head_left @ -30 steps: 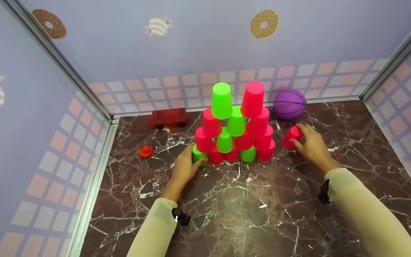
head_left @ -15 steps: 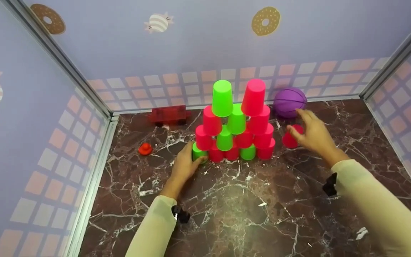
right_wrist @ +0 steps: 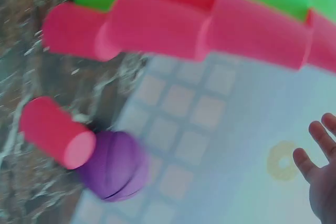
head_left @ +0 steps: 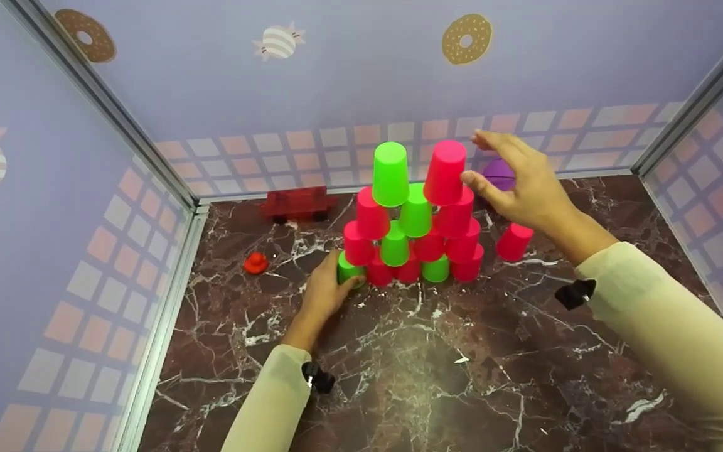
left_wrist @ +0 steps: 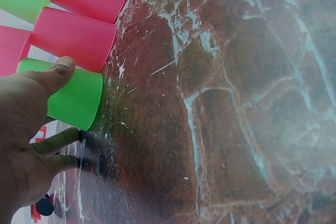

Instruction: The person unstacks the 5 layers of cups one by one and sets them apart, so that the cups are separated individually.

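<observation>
Upside-down pink and green cups form a stepped stack in the head view. A green cup (head_left: 390, 176) and a pink cup (head_left: 445, 174) stand apart on its top row. At the bottom left corner, my left hand (head_left: 324, 290) holds a green cup (head_left: 349, 270), thumb on its front; some fingers are hidden behind it, while two extend beside it in the left wrist view (left_wrist: 60, 148). My right hand (head_left: 524, 182) is raised right of the top pink cup, fingers spread and holding nothing. A loose pink cup (head_left: 514, 243) stands on the floor below it.
A purple ball (head_left: 498, 176) sits by the back wall, partly behind my right hand. To the left are a see-through red toy vehicle (head_left: 299, 204) and a small red toy (head_left: 255, 263). Patterned panels enclose the dark marbled surface (head_left: 424, 376).
My right hand has let go of the loose pink cup and risen up and leftward to beside the top pink cup. The left hand stays at the green corner cup.
</observation>
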`<control>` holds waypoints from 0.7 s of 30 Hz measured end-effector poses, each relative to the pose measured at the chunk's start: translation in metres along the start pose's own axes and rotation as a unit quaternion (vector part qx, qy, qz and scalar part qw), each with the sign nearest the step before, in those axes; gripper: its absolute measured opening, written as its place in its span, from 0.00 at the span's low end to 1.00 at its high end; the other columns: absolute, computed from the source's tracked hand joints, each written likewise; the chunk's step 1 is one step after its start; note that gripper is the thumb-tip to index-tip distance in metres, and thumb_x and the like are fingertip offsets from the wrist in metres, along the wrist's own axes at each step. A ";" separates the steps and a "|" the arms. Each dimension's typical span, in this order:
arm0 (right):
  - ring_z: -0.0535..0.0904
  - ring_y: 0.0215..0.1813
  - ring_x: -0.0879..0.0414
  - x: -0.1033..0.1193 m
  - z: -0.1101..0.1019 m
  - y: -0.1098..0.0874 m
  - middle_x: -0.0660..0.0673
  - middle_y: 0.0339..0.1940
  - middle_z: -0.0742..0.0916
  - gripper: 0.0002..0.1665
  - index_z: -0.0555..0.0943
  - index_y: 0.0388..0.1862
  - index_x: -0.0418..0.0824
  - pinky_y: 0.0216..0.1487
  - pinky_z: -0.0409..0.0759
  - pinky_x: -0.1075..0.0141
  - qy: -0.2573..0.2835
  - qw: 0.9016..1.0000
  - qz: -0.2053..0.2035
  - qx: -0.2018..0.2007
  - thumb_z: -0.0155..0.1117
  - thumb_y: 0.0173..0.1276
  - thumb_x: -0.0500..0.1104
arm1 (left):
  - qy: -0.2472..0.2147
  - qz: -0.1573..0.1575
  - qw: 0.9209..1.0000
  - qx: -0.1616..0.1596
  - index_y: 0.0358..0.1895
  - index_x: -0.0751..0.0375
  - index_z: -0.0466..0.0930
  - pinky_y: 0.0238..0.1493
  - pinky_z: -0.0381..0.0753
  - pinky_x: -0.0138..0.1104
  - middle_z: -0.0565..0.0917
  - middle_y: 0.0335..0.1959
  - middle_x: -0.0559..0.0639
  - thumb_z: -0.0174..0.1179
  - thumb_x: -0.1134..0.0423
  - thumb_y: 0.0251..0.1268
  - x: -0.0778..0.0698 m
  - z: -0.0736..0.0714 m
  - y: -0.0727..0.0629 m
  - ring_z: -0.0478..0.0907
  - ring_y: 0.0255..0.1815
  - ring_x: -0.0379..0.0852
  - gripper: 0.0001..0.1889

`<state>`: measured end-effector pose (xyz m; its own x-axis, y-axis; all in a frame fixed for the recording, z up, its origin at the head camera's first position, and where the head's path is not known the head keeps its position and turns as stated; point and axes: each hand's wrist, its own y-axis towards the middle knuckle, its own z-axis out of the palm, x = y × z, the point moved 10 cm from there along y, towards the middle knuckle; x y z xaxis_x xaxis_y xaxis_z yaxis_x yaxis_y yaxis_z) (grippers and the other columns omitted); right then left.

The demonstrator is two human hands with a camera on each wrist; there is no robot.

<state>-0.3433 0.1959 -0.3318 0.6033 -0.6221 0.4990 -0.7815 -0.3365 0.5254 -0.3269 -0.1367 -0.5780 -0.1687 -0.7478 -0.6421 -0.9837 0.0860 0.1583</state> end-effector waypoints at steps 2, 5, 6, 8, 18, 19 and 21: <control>0.82 0.75 0.38 0.013 0.006 0.006 0.37 0.72 0.86 0.42 0.73 0.83 0.39 0.78 0.76 0.38 0.002 1.000 -0.008 0.013 0.76 0.76 0.50 | -0.003 -0.002 1.000 0.001 0.66 0.58 0.76 0.56 0.86 0.59 0.89 0.53 0.60 0.78 0.50 0.67 0.000 -0.001 0.000 0.88 0.53 0.62 0.31; 0.86 0.68 0.38 0.024 0.015 0.010 0.36 0.69 0.87 0.45 0.72 0.84 0.40 0.72 0.81 0.40 -0.008 1.000 -0.011 0.023 0.78 0.75 0.52 | -0.011 0.000 1.000 0.000 0.67 0.58 0.77 0.57 0.85 0.59 0.89 0.53 0.60 0.78 0.51 0.68 -0.001 -0.001 -0.001 0.88 0.54 0.62 0.31; 0.86 0.66 0.37 0.025 0.016 0.011 0.36 0.68 0.88 0.45 0.72 0.84 0.40 0.71 0.82 0.40 -0.013 1.000 -0.012 0.024 0.78 0.74 0.52 | -0.013 0.001 1.000 0.000 0.67 0.58 0.77 0.58 0.85 0.59 0.89 0.54 0.60 0.78 0.51 0.68 -0.002 -0.002 -0.001 0.88 0.54 0.62 0.31; 0.87 0.62 0.37 0.026 0.019 0.012 0.35 0.65 0.88 0.45 0.73 0.83 0.39 0.67 0.84 0.41 -0.020 0.999 -0.013 0.022 0.78 0.74 0.52 | -0.019 0.003 1.000 0.000 0.67 0.58 0.77 0.58 0.85 0.59 0.89 0.53 0.60 0.78 0.52 0.67 -0.002 -0.001 -0.002 0.88 0.54 0.62 0.30; 0.91 0.59 0.37 0.030 0.013 0.015 0.33 0.61 0.89 0.41 0.74 0.81 0.35 0.60 0.90 0.45 -0.017 0.999 -0.032 0.007 0.77 0.76 0.48 | -0.018 0.000 1.000 0.002 0.69 0.59 0.77 0.61 0.85 0.58 0.89 0.56 0.61 0.78 0.53 0.68 -0.001 0.000 -0.001 0.88 0.57 0.62 0.32; 0.91 0.59 0.37 0.031 0.011 0.016 0.33 0.62 0.89 0.40 0.74 0.81 0.35 0.60 0.90 0.46 -0.016 0.999 -0.035 0.003 0.77 0.76 0.47 | -0.018 0.002 1.000 0.001 0.69 0.60 0.77 0.61 0.85 0.58 0.89 0.56 0.62 0.78 0.53 0.68 -0.001 -0.001 -0.001 0.88 0.57 0.63 0.32; 0.91 0.59 0.36 0.031 0.007 0.016 0.32 0.62 0.89 0.40 0.74 0.80 0.34 0.62 0.89 0.46 -0.012 0.999 -0.043 -0.003 0.77 0.76 0.46 | -0.019 0.004 1.000 -0.001 0.69 0.61 0.76 0.60 0.85 0.59 0.88 0.55 0.62 0.78 0.53 0.68 -0.002 -0.002 -0.002 0.88 0.56 0.63 0.32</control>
<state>-0.3385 0.1666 -0.3124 0.6638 -0.6085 0.4350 -0.7262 -0.3852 0.5694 -0.3245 -0.1364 -0.5757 -0.1792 -0.7211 -0.6693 -0.9821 0.0913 0.1646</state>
